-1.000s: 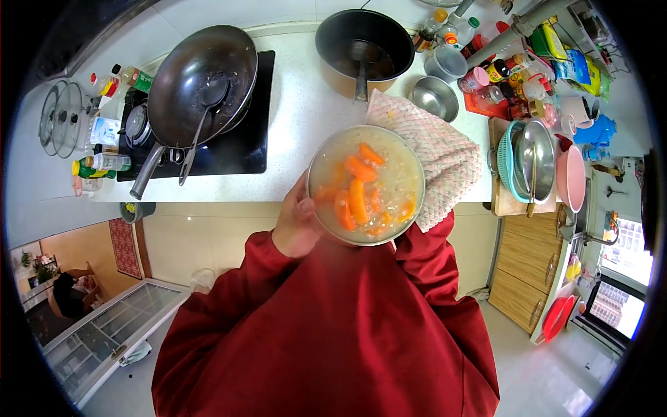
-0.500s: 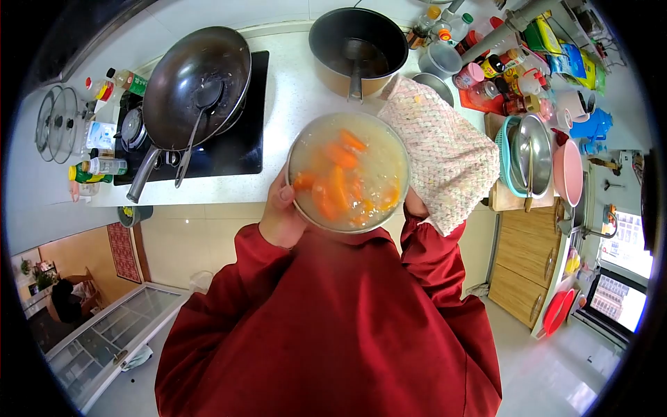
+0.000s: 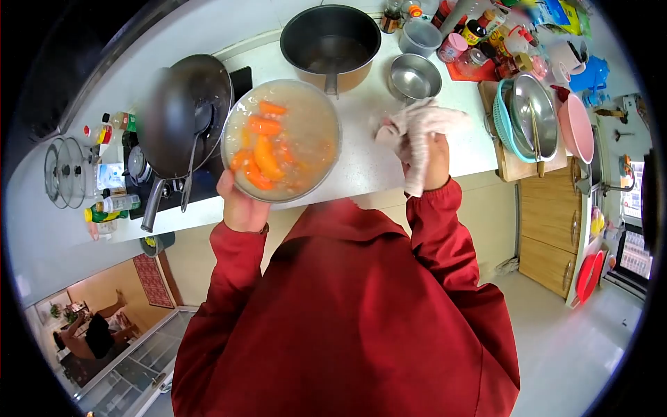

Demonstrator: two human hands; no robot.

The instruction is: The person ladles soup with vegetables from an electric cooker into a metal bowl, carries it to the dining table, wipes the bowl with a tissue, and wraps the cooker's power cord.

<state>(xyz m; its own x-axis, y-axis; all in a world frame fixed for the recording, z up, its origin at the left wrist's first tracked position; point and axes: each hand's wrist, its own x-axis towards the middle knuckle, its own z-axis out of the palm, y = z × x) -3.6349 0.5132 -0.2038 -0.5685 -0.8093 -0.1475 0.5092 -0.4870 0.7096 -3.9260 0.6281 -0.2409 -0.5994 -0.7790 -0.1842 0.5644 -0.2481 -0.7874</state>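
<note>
My left hand [image 3: 243, 208] grips the lower left edge of a round bowl [image 3: 295, 199], its thumb at the rim. Cloudy broth with orange carrot pieces [image 3: 266, 160] fills the bowl, which is held above the counter's front edge. To the right, my right hand [image 3: 438, 161] is closed on a bunched, pale cloth [image 3: 417, 142] that is partly blurred. Just behind the cloth stands a small metal pan [image 3: 415, 78]. A dark-lined saucepan [image 3: 351, 75] is on the counter beyond the bowl. Left of the bowl, a wok [image 3: 177, 104] holds a long-handled ladle [image 3: 190, 160].
The wok sits on a black cooktop [image 3: 242, 83], its handle jutting over the front edge. Bottles and jars [image 3: 479, 55] crowd the back right. A teal basket [image 3: 501, 125] with metal bowls and a pink basin [image 3: 577, 128] stand at the right.
The bowl has moved left, toward the wok, now in my left hand alone. My right hand has come away from it with the cloth, which is now bunched and leaves the small metal pan more exposed.
</note>
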